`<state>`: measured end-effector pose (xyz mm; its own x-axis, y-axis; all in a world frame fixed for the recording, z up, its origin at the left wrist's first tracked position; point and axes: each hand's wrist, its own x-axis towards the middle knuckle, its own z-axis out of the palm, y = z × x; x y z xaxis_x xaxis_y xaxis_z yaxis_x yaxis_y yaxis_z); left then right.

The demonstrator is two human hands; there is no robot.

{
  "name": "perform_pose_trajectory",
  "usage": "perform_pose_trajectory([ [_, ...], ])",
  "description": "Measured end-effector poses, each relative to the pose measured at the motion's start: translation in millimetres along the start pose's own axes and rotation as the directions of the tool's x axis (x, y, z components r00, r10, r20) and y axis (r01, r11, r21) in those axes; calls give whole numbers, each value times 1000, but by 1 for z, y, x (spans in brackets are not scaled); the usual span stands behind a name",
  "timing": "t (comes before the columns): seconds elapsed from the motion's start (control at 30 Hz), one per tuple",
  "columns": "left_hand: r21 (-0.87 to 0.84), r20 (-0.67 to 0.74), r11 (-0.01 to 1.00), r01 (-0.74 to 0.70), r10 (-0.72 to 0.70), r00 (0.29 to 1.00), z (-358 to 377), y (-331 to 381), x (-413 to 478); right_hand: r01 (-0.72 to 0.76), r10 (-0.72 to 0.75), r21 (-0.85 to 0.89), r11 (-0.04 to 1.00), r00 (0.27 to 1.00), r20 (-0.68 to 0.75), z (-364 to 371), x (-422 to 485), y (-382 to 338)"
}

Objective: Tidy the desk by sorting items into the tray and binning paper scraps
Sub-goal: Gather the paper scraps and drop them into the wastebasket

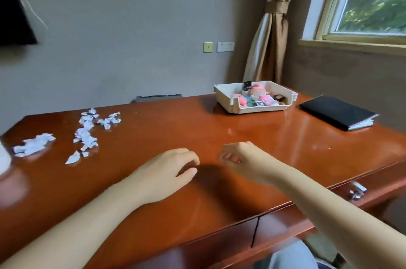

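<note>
Both hands are held over the near middle of the desk (219, 132), close together but apart. The left hand (171, 172) lies palm down with loosely curled fingers and grasps nothing. The right hand (239, 157) is bent at the wrist, its fingers curled loosely inward, and nothing shows in it either. Whether either hand touches the wood cannot be told.

The scraps (84, 134) lie well to the left of the left hand and farther back, none within its reach as it sits. They are small crumpled and torn bits of white paper with faint bluish print, strewn in a loose line running from the far edge toward the front. A small cluster branches off to the right at the far end, and a separate heap (33, 146) sits near the desk's left edge.

The tray (259, 111) stands at the far side of the desk, beyond the right hand and somewhat to its right, well apart from it. It is a shallow white plastic bin with a cut-down front lip. Inside are two dark-capped bottles (246, 87) upright at the back and a jumble of pink toys (258, 90) and other small items too blurred to name.

A black notebook (336, 111) lies closed to the right of the tray, near it but not touching.
</note>
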<state>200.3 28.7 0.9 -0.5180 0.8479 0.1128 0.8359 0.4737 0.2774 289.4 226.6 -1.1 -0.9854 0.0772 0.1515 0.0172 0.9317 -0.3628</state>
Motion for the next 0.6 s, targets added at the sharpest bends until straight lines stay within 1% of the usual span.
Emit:
perform_pose_trajectory([
  [0.07,-43,-68,994,99,-102,992,1,-31,-16,49,-50,32,998,998,34,18,20,-15],
  [0.13,-71,-136,979,190,-199,971,2,-63,-33,89,-93,54,995,993,76,34,40,-31],
  [0.23,-77,-236,946,315,-324,916,-1,-104,-53,166,-171,49,985,976,137,59,68,-52],
  [0.3,-47,-302,913,406,-401,865,-1,-128,-64,190,-195,45,981,967,164,75,85,-66],
  [0.4,-20,-377,863,504,-473,796,0,-161,-76,208,-213,49,977,969,128,98,108,-87],
  [0.5,-71,-401,814,577,-553,731,-3,-188,-78,238,-240,33,971,967,84,117,131,-108],
  [0.6,-51,-430,767,639,-595,679,-6,-214,-72,260,-260,1,965,964,52,137,154,-127],
])
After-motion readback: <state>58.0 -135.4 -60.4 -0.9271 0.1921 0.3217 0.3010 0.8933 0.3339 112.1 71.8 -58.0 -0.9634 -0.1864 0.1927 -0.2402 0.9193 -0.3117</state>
